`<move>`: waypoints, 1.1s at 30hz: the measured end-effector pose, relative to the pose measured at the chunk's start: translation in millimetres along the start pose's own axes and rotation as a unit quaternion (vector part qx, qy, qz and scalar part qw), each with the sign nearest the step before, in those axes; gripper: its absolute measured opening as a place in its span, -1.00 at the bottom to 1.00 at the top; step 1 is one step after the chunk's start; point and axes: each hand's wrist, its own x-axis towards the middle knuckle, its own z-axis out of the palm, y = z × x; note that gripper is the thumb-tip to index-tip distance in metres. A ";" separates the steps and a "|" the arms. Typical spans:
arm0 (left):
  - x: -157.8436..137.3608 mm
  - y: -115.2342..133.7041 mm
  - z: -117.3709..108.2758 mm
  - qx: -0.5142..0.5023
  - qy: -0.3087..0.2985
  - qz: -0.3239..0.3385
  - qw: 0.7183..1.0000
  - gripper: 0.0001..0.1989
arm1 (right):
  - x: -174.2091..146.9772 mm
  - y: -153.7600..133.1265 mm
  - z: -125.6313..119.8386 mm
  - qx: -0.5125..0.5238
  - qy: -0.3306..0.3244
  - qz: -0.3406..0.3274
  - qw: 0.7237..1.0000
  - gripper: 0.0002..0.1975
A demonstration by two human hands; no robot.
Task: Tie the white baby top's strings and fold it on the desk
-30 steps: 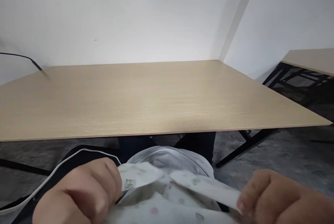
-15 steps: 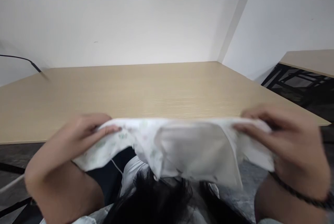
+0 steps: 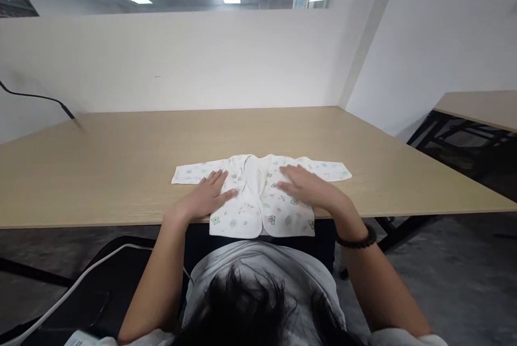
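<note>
OK, L hand (image 3: 210, 195) is spreading flat, palm down, fingers slightly apart & thumb stuck out, resting on the L front of a sm. white printed garment (image 3: 250, 217). R hand (image 3: 307, 187) is likewise lying palm down on the R front, fingers stretched twd the middle; it's a bit blurry, so can't quite tell if every fingertip is touching cloth or hovering just above.

Garment is lying face up at the near edge of the table (image 3: 133, 174), sleeves stretching straight out L & R, front edges coming together mid-way & curving apart at the bottom. Its hem is hanging past the table edge, over the lap. Both hands are covering parts of the print.

Dark beaded bracelet (image 3: 357, 239) is circling the R wrist. Black hair (image 3: 246, 308) is hanging in at bottom ctr, blocking part of the white top (image 3: 283, 265). White cord (image 3: 81, 281) is running along lower L; black cable (image 3: 38, 96) is reaching in nr the table's far L corner. 2nd table (image 3: 480, 109) is standing off to the R.
</note>
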 end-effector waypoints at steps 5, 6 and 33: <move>9.8 -6.8 3.1 0.003 -0.006 -0.044 0.999 -0.09 | 2.8 4.9 21.7 -0.029 -0.055 0.061 0.996 -0.28; 14.7 -7.5 -0.7 0.013 -0.012 -0.055 0.998 -0.09 | 8.0 8.4 20.4 -0.032 -0.057 0.065 0.996 -0.29; 138.4 0.9 -48.6 -0.220 -0.076 0.117 0.966 -0.76 | 121.1 -4.9 -10.4 0.127 -0.140 -0.001 0.982 -0.84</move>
